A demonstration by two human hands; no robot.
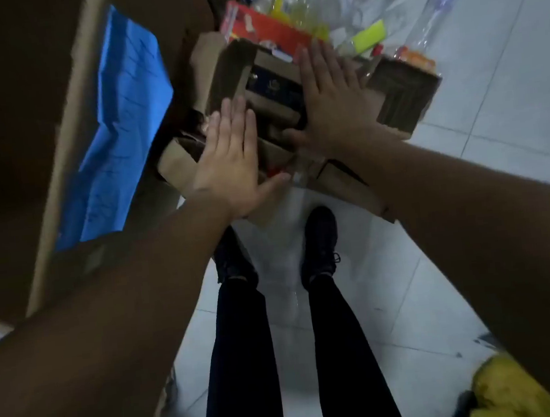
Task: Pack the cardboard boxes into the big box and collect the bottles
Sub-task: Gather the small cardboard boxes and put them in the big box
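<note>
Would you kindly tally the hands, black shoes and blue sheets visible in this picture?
Hands: 2 (left hand, right hand)
Black shoes: 2 (left shoe, right shoe)
Blue sheet: 1
Total: 5

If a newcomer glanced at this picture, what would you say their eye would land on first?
Probably the left hand and right hand, both spread flat with straight fingers over the heap of small cardboard boxes at centre. Next, the bright blue sheet against the big box on the left, and the clear plastic bottles scattered on the tiled floor at upper right.
</note>
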